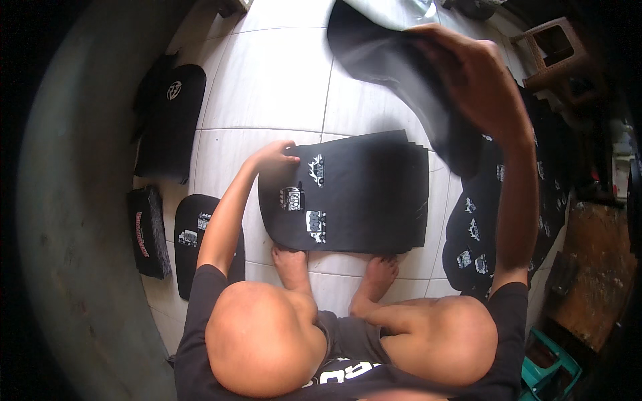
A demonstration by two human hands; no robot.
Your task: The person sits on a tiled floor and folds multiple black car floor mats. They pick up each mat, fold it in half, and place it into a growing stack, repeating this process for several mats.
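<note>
In front of me on the floor lies a stack of black sheets (374,194), rounded at the left end and slightly fanned at the right. White vehicle drawings are printed near the rounded end. My left hand (273,156) is closed on the stack's upper left edge, fingertips pinched at the rim. Raised at the upper right, my right hand (471,83) grips another black sheet (394,60), which bends and is smeared by motion. Part of that sheet hides behind my right hand and forearm. My bare feet touch or nearly touch the stack's near edge.
More printed black sheets (471,234) overlap on the floor at right. At left lie a black sheet with a round emblem (170,120), a dark bundle (148,230) and another printed sheet (187,257). A brown stool (552,50), wooden board (592,267) and green stool (552,367) stand right.
</note>
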